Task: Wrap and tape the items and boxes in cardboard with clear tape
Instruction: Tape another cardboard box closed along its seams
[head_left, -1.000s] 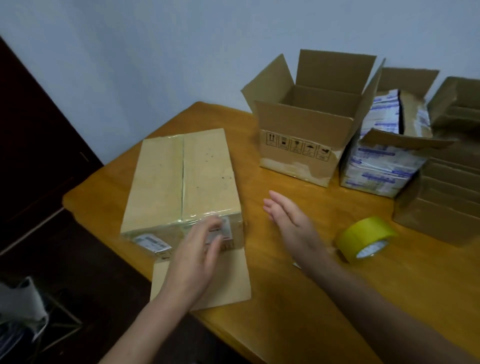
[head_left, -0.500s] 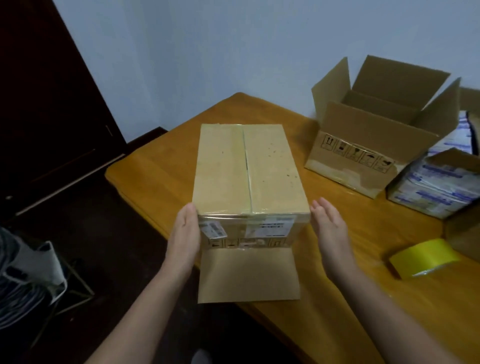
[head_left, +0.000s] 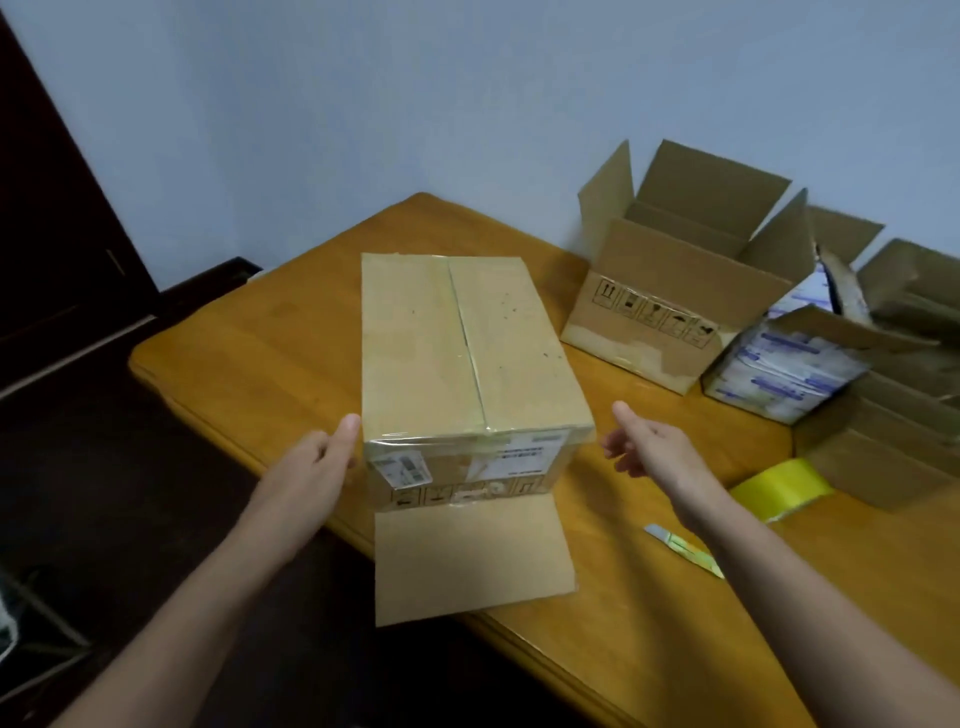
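1. the left hand (head_left: 317, 462) is hanging loose and unclenched, grasping nothing, with its thumb lying right at the near left corner of the sealed brown cardboard box (head_left: 467, 348).
2. the right hand (head_left: 649, 447) is hovering slack, fingers loosely aimed at the box's right side, holding nothing and staying a little apart from it.
3. between the two hands the box is resting with clear tape running along its centre seam and white labels facing the person.
4. below the hands, a flat brown cardboard sheet (head_left: 472, 561) is jutting out from under the box, over the edge of the orange wooden table (head_left: 260, 353).
5. just beside the right forearm a small cutter with a yellow-green handle (head_left: 685, 551) is lying on the table, and right of that wrist a roll of yellowish tape (head_left: 779, 488) is sitting.
6. beyond the right hand an open brown cardboard box with handling symbols (head_left: 685, 291) is standing with flaps up. a white and blue printed carton (head_left: 779, 374) is standing to its right.
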